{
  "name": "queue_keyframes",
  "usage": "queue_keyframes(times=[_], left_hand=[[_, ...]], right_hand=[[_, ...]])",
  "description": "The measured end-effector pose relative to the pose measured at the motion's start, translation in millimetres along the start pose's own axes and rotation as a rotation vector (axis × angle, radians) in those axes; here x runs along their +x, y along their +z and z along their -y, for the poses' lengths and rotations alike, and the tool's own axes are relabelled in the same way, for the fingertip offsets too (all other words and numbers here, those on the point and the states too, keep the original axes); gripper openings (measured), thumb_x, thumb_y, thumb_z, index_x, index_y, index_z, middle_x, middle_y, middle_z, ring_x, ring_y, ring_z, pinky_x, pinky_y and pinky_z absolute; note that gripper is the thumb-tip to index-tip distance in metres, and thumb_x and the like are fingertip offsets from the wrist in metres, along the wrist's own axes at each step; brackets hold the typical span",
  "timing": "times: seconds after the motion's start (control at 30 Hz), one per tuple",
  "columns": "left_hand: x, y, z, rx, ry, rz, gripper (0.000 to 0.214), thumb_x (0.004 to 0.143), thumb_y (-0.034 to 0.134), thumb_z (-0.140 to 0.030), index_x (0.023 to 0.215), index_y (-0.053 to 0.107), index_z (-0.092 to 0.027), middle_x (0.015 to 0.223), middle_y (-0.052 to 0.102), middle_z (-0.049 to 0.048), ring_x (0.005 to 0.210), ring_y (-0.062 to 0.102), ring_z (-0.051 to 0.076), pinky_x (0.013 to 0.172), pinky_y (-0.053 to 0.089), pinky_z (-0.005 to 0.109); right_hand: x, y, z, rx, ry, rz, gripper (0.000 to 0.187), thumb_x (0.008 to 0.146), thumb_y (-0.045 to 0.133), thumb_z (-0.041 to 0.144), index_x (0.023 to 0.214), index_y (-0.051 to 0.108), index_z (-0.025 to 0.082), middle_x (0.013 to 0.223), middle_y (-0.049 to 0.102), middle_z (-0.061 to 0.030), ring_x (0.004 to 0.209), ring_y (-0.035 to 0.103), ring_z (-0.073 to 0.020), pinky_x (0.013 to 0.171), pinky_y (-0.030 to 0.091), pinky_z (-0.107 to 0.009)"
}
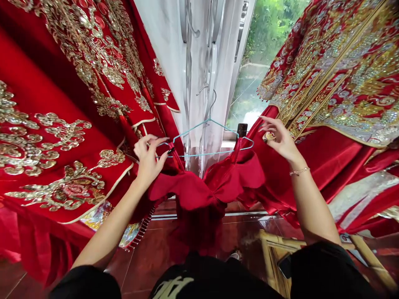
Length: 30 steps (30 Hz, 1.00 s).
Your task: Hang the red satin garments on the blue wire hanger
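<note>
A red dress (190,193) with ruffled shoulders hangs by thin straps from a light blue wire clothes hanger (199,154). My left hand (149,155) has its thumb and fingers closed around the hanger's left end, at the dress strap (177,155). Beyond the hanger's right end, my right hand (279,139) is raised with fingers apart, holding nothing. A black tag (242,130) stands up by the right strap. The hanger's metal hook (213,99) points up in front of a pale metal rack (188,66), and I cannot tell whether it touches it.
Red garments with gold embroidery (71,182) hang on the left. A beaded red and gold jacket (330,91) hangs on the right. White curtains (199,45) and a window (264,54) are behind. A bamboo stool (268,249) with a dark phone (284,265) stands at lower right.
</note>
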<state>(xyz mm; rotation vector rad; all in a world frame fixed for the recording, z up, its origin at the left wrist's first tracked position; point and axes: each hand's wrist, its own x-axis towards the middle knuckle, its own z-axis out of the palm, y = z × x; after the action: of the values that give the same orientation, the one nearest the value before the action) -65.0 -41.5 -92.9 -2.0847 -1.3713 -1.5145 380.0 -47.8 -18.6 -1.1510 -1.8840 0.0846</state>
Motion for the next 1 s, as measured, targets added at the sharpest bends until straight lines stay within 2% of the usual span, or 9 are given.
queue_keyframes(times=[0.07, 0.13, 0.27, 0.4, 0.57, 0.67, 0.9, 0.97, 1.0], left_hand=[[-19, -20.3, 2, 0.013, 0.063, -0.001, 0.029, 0.091, 0.059, -0.038, 0.114, 0.072, -0.027, 0.110, 0.061, 0.0122, 0.099, 0.060, 0.028, 0.093, 0.048, 0.044], [-33, -38.9, 6, -0.004, 0.107, 0.117, 0.027, 0.095, 0.052, -0.038, 0.109, 0.073, -0.030, 0.107, 0.064, 0.0098, 0.094, 0.063, 0.026, 0.084, 0.052, 0.038], [-33, -60.8, 15, -0.100, 0.136, 0.590, 0.028, 0.096, 0.052, -0.047, 0.107, 0.073, -0.032, 0.113, 0.072, 0.0036, 0.097, 0.069, 0.023, 0.077, 0.053, 0.029], [-9, -68.1, 16, -0.240, 0.135, 0.949, 0.031, 0.097, 0.053, -0.046, 0.083, 0.071, -0.024, 0.078, 0.070, 0.0012, 0.069, 0.066, 0.017, 0.066, 0.049, 0.024], [38, -79.1, -1, -0.387, 0.144, 1.169, 0.032, 0.095, 0.057, -0.041, 0.075, 0.070, -0.022, 0.071, 0.068, 0.0028, 0.064, 0.064, 0.016, 0.061, 0.048, 0.022], [64, -84.5, -5, -0.417, 0.012, 1.331, 0.028, 0.090, 0.065, -0.041, 0.071, 0.072, -0.022, 0.064, 0.068, 0.0024, 0.055, 0.064, 0.017, 0.053, 0.049, 0.022], [105, -88.4, 31, -0.308, -0.028, 1.310, 0.020, 0.069, 0.082, -0.037, 0.057, 0.073, -0.024, 0.051, 0.061, -0.0016, 0.044, 0.056, 0.015, 0.043, 0.043, 0.023], [114, -84.2, 42, -0.284, -0.081, 1.155, 0.020, 0.062, 0.086, -0.035, 0.056, 0.071, -0.023, 0.050, 0.058, -0.0018, 0.045, 0.055, 0.015, 0.047, 0.044, 0.024], [119, -79.9, 46, -0.283, -0.114, 0.946, 0.021, 0.060, 0.087, -0.033, 0.056, 0.070, -0.023, 0.050, 0.055, -0.0018, 0.048, 0.056, 0.016, 0.051, 0.046, 0.026]], right_hand=[[-12, -8, -5, -0.015, -0.012, -0.087, 0.051, 0.080, 0.059, 0.024, 0.131, 0.063, 0.028, 0.124, 0.065, -0.0081, 0.109, 0.064, -0.0251, 0.098, 0.054, -0.045], [-25, -7, -11, -0.003, -0.027, -0.018, 0.043, 0.081, 0.056, 0.021, 0.121, 0.068, 0.027, 0.115, 0.067, -0.0079, 0.093, 0.066, -0.0223, 0.089, 0.057, -0.043], [-36, 22, -19, -0.083, -0.094, 0.174, 0.041, 0.085, 0.051, 0.017, 0.120, 0.068, 0.027, 0.122, 0.065, -0.0086, 0.089, 0.065, -0.0210, 0.086, 0.058, -0.044], [-13, 56, -26, -0.359, -0.157, -0.082, 0.055, 0.086, 0.053, 0.015, 0.140, 0.056, 0.025, 0.133, 0.058, -0.0143, 0.125, 0.053, -0.0323, 0.108, 0.046, -0.057], [24, 80, -40, -0.507, -0.269, 0.221, 0.068, 0.078, 0.043, -0.002, 0.139, 0.058, 0.025, 0.126, 0.067, -0.0115, 0.119, 0.061, -0.0283, 0.097, 0.055, -0.045], [29, 81, -48, -0.552, -0.244, 0.276, 0.066, 0.077, 0.042, -0.005, 0.134, 0.062, 0.022, 0.120, 0.071, -0.0106, 0.107, 0.067, -0.0243, 0.082, 0.058, -0.033], [32, 65, -60, -0.561, -0.275, 0.289, 0.060, 0.082, 0.042, -0.002, 0.132, 0.064, 0.023, 0.118, 0.072, -0.0099, 0.103, 0.069, -0.0241, 0.075, 0.057, -0.032], [34, 62, -59, -0.556, -0.254, 0.283, 0.061, 0.080, 0.042, -0.002, 0.131, 0.065, 0.022, 0.118, 0.072, -0.0099, 0.102, 0.069, -0.0248, 0.076, 0.058, -0.033], [34, 62, -58, -0.550, -0.250, 0.289, 0.062, 0.079, 0.042, -0.003, 0.131, 0.066, 0.022, 0.118, 0.072, -0.0096, 0.102, 0.070, -0.0248, 0.077, 0.058, -0.033]])
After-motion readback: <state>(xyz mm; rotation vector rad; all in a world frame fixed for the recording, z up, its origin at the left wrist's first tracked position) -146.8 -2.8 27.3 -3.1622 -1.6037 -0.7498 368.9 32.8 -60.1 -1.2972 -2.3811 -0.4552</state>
